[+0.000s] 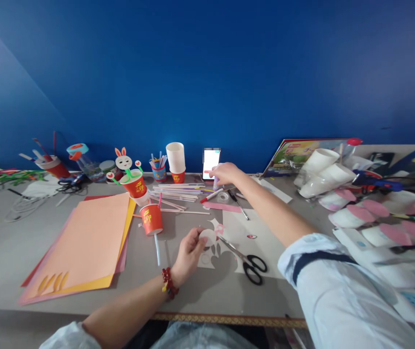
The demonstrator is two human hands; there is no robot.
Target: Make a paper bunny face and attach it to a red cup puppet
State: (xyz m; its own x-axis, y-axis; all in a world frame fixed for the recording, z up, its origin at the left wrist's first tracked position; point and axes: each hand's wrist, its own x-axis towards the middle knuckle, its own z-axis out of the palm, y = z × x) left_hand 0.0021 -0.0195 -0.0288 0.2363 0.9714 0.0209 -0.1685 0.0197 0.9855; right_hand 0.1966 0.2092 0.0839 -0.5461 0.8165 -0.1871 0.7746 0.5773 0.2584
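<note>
My left hand (190, 249) pinches a white paper circle (208, 237) between thumb and fingers above the table. My right hand (224, 173) reaches far forward, just in front of the phone (211, 162) with a lit screen. Its fingers are closed on a small pale purple tube (215, 184), mostly hidden by the hand. Scissors (248, 264) with black handles lie to the right of the paper circle, blades pointing at it. White paper scraps (206, 261) are scattered below and beside my left hand. An orange-red paper cup (151, 219) with straws stands to its left.
A decorated rabbit cup (133, 184) stands behind the other cup. Bundled straws (176, 190), a tape roll (223, 196) and a red marker (211, 195) lie at the back. Coloured paper sheets (91, 237) cover the left; white cups with pink paper (370, 232) crowd the right.
</note>
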